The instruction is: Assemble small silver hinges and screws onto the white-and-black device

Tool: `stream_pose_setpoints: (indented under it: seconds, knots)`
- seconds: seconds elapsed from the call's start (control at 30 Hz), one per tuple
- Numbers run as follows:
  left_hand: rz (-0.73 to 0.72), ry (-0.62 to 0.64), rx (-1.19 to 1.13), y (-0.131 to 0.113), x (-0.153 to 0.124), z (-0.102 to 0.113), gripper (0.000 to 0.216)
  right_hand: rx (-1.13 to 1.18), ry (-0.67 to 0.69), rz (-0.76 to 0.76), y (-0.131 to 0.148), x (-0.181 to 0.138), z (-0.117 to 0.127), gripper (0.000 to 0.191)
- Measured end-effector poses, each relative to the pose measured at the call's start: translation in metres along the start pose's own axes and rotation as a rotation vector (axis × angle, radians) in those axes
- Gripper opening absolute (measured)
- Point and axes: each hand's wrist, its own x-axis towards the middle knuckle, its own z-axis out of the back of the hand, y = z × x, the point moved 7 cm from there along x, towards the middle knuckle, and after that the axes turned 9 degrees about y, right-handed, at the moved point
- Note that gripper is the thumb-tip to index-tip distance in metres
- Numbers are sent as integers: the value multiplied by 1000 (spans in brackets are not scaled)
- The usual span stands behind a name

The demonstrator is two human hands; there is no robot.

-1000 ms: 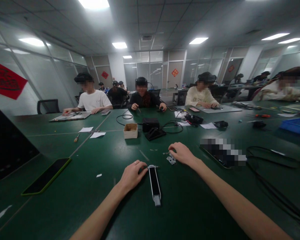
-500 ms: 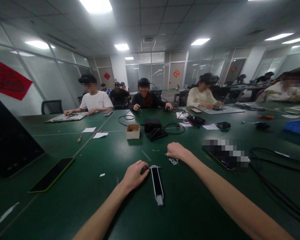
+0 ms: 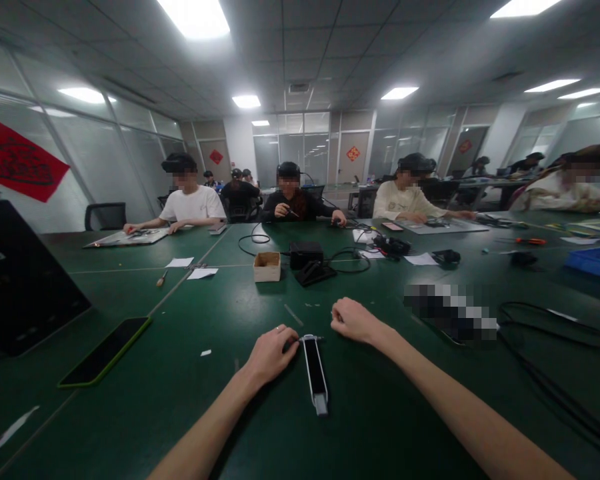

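Observation:
A slim device with a black face, a white frame and a grey block at its near end (image 3: 315, 373) lies lengthwise on the green table. A thin metallic piece crosses its far end. Beside that end is my left hand (image 3: 274, 353), fingers curled and pressed together at the metallic piece's left tip; what they pinch is too small to name. Farther to the right, my right hand (image 3: 354, 320) is closed and rests low over the table. Its fingertips face away, so anything inside it is hidden.
Ahead stand an open cardboard box (image 3: 267, 268) and a black box-shaped unit (image 3: 305, 256) with cables. A green-edged phone (image 3: 106, 352) lies left, near a black HP-marked panel (image 3: 20, 280). Black cables (image 3: 540, 373) run along the right. Several people sit across the table.
My right hand has shifted slightly, and the small silvery plate seen beneath it before is now out of sight. My left hand and the slim device stay together.

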Motion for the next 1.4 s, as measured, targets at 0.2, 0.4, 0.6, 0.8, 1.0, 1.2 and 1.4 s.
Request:
stream_pose_setpoints:
  seconds: [0.2,0.4,0.6,0.8,1.0,1.2,1.4]
  knots:
    - [-9,-6,13,1,1,-3,18,258,-12,136,25,-16,-18,10]
    - [-7,-6,25,1,2,-3,18,315,-29,183,27,-19,-21,13]
    - [-2,7,36,3,3,-6,18,321,-45,202,28,-20,-22,15]
    - [-9,18,31,3,4,-7,19,294,-82,241,32,-19,-23,17]
    - [-7,18,16,3,4,-7,20,320,-83,238,33,-26,-22,18]
    - [-12,12,21,3,4,-7,19,318,-63,228,36,-32,-17,22]
    - [-10,-3,20,3,4,-9,20,248,-127,262,42,-31,-18,21]
